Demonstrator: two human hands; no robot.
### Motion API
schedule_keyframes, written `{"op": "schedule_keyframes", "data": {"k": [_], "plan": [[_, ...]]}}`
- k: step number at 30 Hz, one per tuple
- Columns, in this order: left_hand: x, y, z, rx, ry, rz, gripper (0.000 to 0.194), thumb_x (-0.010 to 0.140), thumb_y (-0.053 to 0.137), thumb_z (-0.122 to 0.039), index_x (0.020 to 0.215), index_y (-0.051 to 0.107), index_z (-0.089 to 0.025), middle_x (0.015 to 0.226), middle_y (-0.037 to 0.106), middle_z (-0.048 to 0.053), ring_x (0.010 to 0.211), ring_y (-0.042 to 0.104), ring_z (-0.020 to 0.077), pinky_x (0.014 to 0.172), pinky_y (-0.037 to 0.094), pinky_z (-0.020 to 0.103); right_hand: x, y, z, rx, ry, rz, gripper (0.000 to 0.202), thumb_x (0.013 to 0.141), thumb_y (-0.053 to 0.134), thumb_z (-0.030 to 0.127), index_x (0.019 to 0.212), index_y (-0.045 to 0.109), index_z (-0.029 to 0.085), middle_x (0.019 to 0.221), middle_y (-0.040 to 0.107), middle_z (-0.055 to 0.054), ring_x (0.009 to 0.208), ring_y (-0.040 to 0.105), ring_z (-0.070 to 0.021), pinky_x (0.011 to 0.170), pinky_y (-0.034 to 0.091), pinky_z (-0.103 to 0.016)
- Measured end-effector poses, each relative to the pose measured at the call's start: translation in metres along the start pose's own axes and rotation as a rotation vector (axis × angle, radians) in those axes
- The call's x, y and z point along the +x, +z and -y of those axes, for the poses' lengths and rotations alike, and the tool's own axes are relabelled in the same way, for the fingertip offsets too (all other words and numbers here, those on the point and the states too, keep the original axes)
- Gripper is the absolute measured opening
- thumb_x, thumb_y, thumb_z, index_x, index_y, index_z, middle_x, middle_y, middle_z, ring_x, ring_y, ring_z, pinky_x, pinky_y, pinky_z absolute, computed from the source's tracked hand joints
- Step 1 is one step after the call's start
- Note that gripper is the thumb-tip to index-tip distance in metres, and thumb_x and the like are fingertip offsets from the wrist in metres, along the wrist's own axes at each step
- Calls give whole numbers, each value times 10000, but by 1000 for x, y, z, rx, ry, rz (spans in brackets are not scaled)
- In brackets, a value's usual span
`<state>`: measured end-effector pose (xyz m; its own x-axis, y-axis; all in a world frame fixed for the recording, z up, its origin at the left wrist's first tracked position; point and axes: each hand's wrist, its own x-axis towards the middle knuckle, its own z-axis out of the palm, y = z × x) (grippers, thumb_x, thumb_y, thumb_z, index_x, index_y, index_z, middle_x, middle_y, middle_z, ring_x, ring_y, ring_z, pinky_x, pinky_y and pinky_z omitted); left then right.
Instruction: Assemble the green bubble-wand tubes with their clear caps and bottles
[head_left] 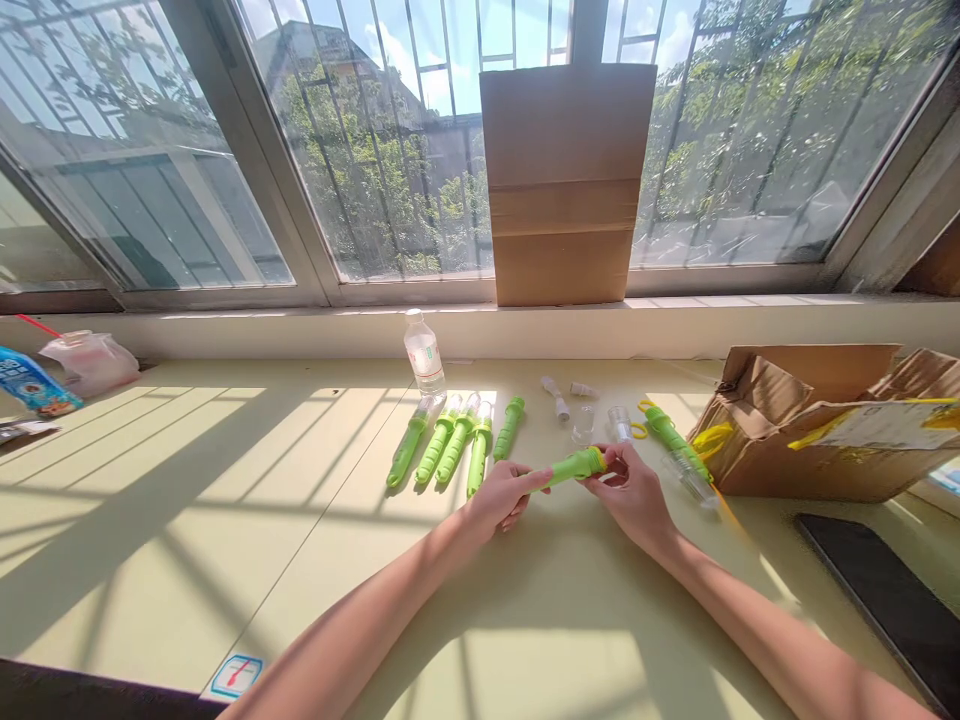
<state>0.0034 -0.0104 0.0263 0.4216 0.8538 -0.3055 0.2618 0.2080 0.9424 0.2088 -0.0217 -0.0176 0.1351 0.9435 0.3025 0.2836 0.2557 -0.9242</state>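
Observation:
My left hand (pixel 514 492) is closed around the lower part of a green plastic tube (pixel 568 468), held a little above the table. At the tube's far end, the fingers of my right hand (pixel 630 492) pinch a thin yellow ring (pixel 598 459) around its threaded neck. Left of my hands lie several green tubes with clear tops (pixel 455 442). A green tube without a clear top (pixel 510 427) rests just beyond my left hand. Clear plastic caps (pixel 583 424) sit beyond my right hand, and another green tube with a clear end (pixel 677 452) lies to their right.
An open cardboard box (pixel 825 450) stands at the right, with a dark flat slab (pixel 874 600) before it. A clear bottle (pixel 424 355) stands behind the tubes. Cardboard (pixel 568 190) leans on the window. A blue packet (pixel 34 383) and pinkish bag (pixel 90 362) are far left.

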Motion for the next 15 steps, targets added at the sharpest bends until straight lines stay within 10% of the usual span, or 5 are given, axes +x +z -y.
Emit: {"op": "schedule_keyframes", "data": {"k": [15], "plan": [[15,3,28,634,655,-411,213,823,594,-339,997,621,-220,895,691,27,684,616,132,634,469,231,4,-3,-11,75,205,-16,413,623,761,450,816,461,242,547,592,49,424,474,-118,385,348,-226]]}}
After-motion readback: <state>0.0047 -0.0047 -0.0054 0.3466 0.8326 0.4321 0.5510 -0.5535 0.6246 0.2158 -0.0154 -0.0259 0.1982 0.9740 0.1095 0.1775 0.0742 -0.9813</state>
